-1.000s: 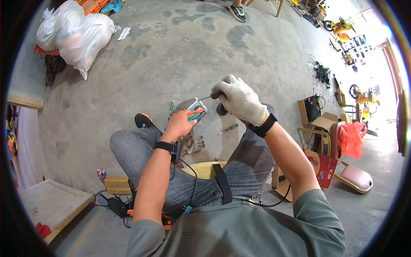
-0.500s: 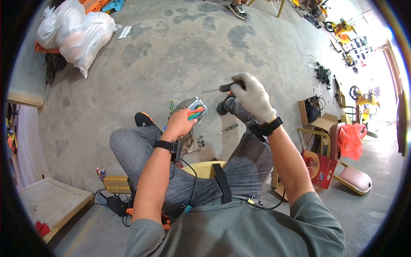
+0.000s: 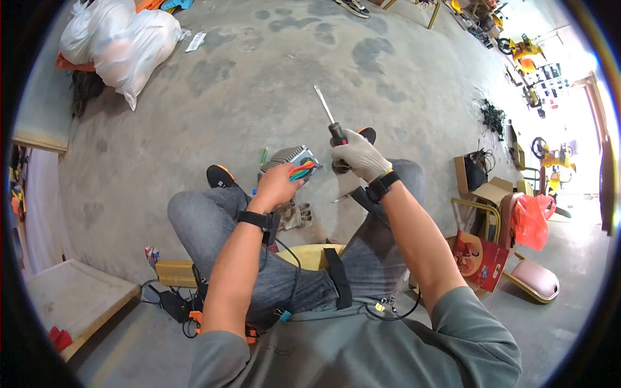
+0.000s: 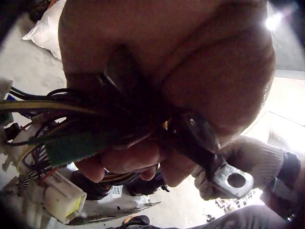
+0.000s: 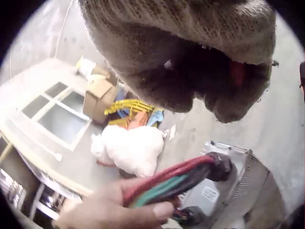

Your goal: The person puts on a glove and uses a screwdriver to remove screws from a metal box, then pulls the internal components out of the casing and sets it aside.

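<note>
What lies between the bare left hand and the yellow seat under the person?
In the head view, a crumpled brownish-grey fabric glove lies on the grey concrete floor between the left hand and the seat.

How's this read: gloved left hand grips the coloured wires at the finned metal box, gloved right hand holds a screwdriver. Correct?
One error: the left hand is bare, per the head view. It does grip the coloured wires at the finned metal box, and the gloved right hand holds a screwdriver.
</note>
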The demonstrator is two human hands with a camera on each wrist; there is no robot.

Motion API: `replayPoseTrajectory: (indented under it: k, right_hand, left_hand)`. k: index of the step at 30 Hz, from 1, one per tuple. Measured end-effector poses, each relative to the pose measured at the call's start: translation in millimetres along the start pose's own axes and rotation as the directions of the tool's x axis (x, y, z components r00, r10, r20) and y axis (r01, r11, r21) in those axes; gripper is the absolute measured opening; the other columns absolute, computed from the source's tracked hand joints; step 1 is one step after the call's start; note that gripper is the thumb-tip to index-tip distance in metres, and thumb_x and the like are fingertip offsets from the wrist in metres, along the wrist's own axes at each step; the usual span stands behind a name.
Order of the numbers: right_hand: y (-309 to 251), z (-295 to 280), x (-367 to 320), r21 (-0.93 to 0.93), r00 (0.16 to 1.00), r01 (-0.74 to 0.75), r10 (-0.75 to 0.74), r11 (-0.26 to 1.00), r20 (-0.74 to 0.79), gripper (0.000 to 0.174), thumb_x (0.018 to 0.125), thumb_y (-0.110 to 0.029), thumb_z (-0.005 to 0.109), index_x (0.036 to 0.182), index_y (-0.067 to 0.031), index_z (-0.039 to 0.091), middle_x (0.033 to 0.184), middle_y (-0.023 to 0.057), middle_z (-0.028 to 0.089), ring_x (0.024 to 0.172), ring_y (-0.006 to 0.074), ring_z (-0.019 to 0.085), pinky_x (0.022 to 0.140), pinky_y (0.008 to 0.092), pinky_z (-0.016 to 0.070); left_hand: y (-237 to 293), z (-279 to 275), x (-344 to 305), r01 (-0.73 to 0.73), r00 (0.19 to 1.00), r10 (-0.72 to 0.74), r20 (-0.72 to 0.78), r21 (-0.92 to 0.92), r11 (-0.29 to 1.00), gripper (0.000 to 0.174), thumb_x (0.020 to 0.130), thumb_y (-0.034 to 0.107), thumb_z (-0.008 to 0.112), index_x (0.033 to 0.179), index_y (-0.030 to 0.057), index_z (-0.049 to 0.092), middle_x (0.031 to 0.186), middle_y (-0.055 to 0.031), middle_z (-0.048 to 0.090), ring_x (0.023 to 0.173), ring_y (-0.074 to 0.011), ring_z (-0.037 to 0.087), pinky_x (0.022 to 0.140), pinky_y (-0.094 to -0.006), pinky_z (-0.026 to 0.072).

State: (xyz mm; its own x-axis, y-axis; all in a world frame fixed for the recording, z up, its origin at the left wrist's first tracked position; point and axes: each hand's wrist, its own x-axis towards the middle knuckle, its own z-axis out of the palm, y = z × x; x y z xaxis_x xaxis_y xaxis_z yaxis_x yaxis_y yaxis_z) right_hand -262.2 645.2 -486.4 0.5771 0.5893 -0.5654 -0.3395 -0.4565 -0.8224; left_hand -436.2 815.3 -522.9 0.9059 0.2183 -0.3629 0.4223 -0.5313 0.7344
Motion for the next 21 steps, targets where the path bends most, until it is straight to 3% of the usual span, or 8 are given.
replayPoseTrajectory:
  k: [1,2,3,6,10,12,15,21]
  right_hand:
    - [-0.3,7.7,6.6,-0.202,0.999,-0.008,0.0,0.979,-0.04,0.021,0.077,-0.011,0.07,0.092,-0.0033,0.057,0.069,0.0032,0.056,0.06,0.0131,0.057,0.05,0.03,0.0447]
    - [0.1,16.7,12.9,-0.312,0.995,0.008,-0.04,0.95,-0.095,0.027,0.076,-0.02,0.071,0.092,-0.0011,0.06,0.071,0.0093,0.062,0.065,0.0212,0.064,0.058,0.035,0.0498]
    - [-3.6,22.7,14.6,-0.314,0.996,0.008,-0.037,0.949,-0.087,0.027,0.076,-0.02,0.071,0.092,-0.0011,0.06,0.071,0.0093,0.062,0.065,0.0212,0.064,0.058,0.035,0.0498]
    - [-11.6,38.5,22.7,-0.732,0.972,0.048,-0.201,0.679,-0.123,0.042,0.076,-0.035,0.071,0.101,-0.0018,0.066,0.09,0.0229,0.069,0.089,0.0396,0.067,0.079,0.0443,0.0524]
    - [-6.8,48.9,33.4,-0.798,0.973,0.08,-0.219,0.598,-0.067,0.04,0.076,-0.034,0.072,0.1,-0.0021,0.066,0.088,0.023,0.069,0.088,0.0404,0.067,0.079,0.0459,0.0527]
    - [3.9,49.9,41.5,-0.831,0.948,0.169,-0.318,0.53,-0.01,0.036,0.08,-0.036,0.07,0.095,-0.0032,0.065,0.081,0.021,0.067,0.078,0.0389,0.067,0.072,0.0459,0.0521]
    - [13.8,53.6,49.5,-0.855,0.916,0.201,-0.4,0.479,-0.009,0.031,0.08,-0.03,0.068,0.095,-0.0031,0.065,0.083,0.0224,0.067,0.083,0.0406,0.067,0.075,0.048,0.0517]
    - [4.5,59.5,49.6,-0.868,0.944,0.161,-0.331,0.469,-0.004,0.028,0.078,-0.023,0.068,0.096,-0.0018,0.065,0.085,0.023,0.068,0.084,0.0415,0.067,0.077,0.0483,0.0535]
  left_hand:
    - [2.9,-1.9,-1.9,0.01,1.0,-0.01,0.002,0.015,1.0,0.036,0.084,0.027,0.074,0.11,0.0031,0.066,0.1,-0.0213,0.07,0.095,-0.0408,0.066,0.081,-0.0467,0.0513]
    - [5.5,-3.1,-3.1,0.02,1.0,-0.02,0.004,0.03,0.999,0.037,0.084,0.028,0.074,0.11,0.0033,0.066,0.1,-0.0212,0.07,0.095,-0.0412,0.065,0.081,-0.0472,0.0512]
    - [4.4,-2.0,-2.6,0.029,1.0,-0.029,0.001,0.026,0.999,0.037,0.084,0.028,0.074,0.11,0.0033,0.066,0.1,-0.0212,0.07,0.095,-0.0412,0.065,0.081,-0.0472,0.0512]
    - [3.9,-1.2,-2.7,0.048,0.999,-0.048,0.013,-0.003,0.999,0.037,0.084,0.029,0.074,0.11,0.0037,0.066,0.099,-0.0213,0.07,0.095,-0.0417,0.065,0.081,-0.048,0.0509]
    - [7.4,-4.1,-5.6,0.065,0.998,-0.065,-0.001,-0.057,0.996,0.035,0.084,0.028,0.074,0.11,0.0046,0.067,0.099,-0.0218,0.07,0.097,-0.0421,0.065,0.083,-0.0502,0.0504]
    - [6.0,-4.0,-4.2,0.068,0.998,-0.068,0.006,-0.071,0.995,0.034,0.084,0.027,0.074,0.109,0.0048,0.067,0.098,-0.0214,0.07,0.097,-0.042,0.065,0.083,-0.0506,0.0504]
    - [5.7,-4.6,-3.9,0.059,0.998,-0.059,0.012,-0.064,0.996,0.032,0.084,0.026,0.074,0.107,0.0051,0.067,0.096,-0.0208,0.07,0.096,-0.0416,0.065,0.082,-0.0509,0.0508]
    - [8.6,-6.0,-4.7,0.066,0.998,-0.066,0.006,-0.048,0.997,0.031,0.084,0.026,0.074,0.105,0.0052,0.067,0.096,-0.0204,0.07,0.095,-0.041,0.066,0.082,-0.051,0.0509]
